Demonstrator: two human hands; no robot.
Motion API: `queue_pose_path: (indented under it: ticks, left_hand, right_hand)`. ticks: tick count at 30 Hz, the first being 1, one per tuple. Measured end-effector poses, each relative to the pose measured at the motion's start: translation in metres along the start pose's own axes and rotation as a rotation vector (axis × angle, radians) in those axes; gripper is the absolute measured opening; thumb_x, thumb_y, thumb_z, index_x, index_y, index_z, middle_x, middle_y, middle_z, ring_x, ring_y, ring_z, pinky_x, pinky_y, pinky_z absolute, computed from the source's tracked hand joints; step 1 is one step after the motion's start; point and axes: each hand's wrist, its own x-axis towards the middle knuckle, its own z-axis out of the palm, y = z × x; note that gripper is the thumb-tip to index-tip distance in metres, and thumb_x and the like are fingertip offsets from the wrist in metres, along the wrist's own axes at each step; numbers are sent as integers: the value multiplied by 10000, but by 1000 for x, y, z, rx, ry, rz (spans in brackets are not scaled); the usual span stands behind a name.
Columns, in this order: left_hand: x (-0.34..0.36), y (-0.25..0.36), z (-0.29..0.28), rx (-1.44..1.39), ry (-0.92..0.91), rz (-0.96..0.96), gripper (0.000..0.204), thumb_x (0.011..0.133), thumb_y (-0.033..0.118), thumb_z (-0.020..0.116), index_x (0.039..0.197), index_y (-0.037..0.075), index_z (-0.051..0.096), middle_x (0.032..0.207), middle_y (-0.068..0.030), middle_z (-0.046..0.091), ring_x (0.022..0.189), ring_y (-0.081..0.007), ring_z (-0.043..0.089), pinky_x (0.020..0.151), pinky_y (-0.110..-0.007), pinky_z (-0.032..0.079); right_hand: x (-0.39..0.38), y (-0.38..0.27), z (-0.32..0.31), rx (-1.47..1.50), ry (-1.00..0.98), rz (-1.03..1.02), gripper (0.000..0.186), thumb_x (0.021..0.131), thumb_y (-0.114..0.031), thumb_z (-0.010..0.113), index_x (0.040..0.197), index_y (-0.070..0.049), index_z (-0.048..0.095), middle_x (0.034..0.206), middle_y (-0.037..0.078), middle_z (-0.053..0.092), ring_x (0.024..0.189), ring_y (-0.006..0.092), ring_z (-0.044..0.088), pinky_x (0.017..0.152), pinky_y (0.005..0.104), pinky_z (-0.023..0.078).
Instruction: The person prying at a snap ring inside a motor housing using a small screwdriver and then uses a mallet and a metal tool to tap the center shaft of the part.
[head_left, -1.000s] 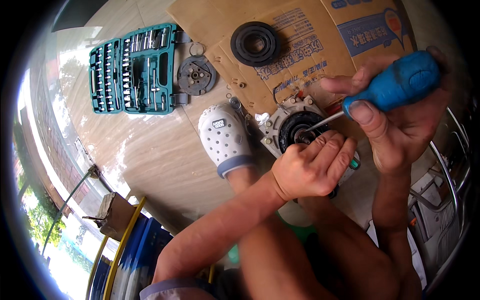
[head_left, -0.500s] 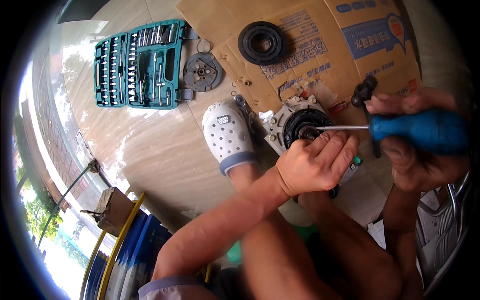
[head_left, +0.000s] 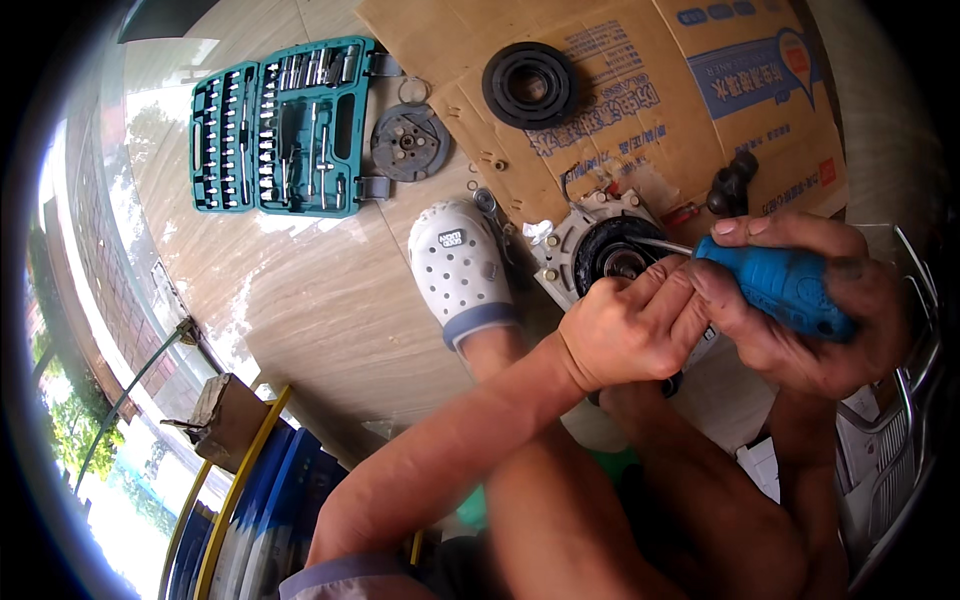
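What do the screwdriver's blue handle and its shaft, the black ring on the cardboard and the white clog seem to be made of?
Blue handle: probably plastic or rubber, dull, with dark grime. Shaft: apparently metal, thin and greyish with a sheen. Black ring: dark, stepped circles; painted metal or rubber, unclear. White clog: likely moulded foam plastic, matte, with round holes.

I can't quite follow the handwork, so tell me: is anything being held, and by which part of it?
The right grip holds a screwdriver by its blue handle. The left grip is curled, hiding whether it holds anything.
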Motion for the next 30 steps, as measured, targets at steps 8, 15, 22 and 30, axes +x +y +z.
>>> queue_pose_path:
  ticks: [8,15,22,30]
  left_hand:
    - [-4,0,1,-16,-19,-8,190,773,71,724,950,12,760,985,-136,749,922,-246,790,537,-295,601]
    - [-1,2,1,27,-23,-13,177,770,66,729,937,26,770,985,-125,756,921,-238,784,521,-288,588]
    - [-5,3,6,-92,43,-110,128,731,78,739,853,41,756,960,-91,737,863,-205,758,466,-265,529]
    - [-8,1,9,-27,58,-41,81,740,77,722,816,50,732,974,-110,740,878,-215,772,492,-279,566]
  right_hand:
    - [-4,-18,18,-89,96,173,529,779,158,881,1062,-21,471,1109,282,711,964,341,784,809,446,695]
    - [-16,-11,9,-166,95,217,544,769,69,937,1110,-35,526,1108,233,732,886,294,767,740,396,661]
    - [-5,-19,6,-304,77,-92,549,760,-84,992,1133,-44,593,1132,198,729,823,301,739,669,389,613]
    - [-4,-26,10,-285,85,-34,483,740,-89,988,1092,-52,661,1110,166,755,896,305,761,706,396,614]
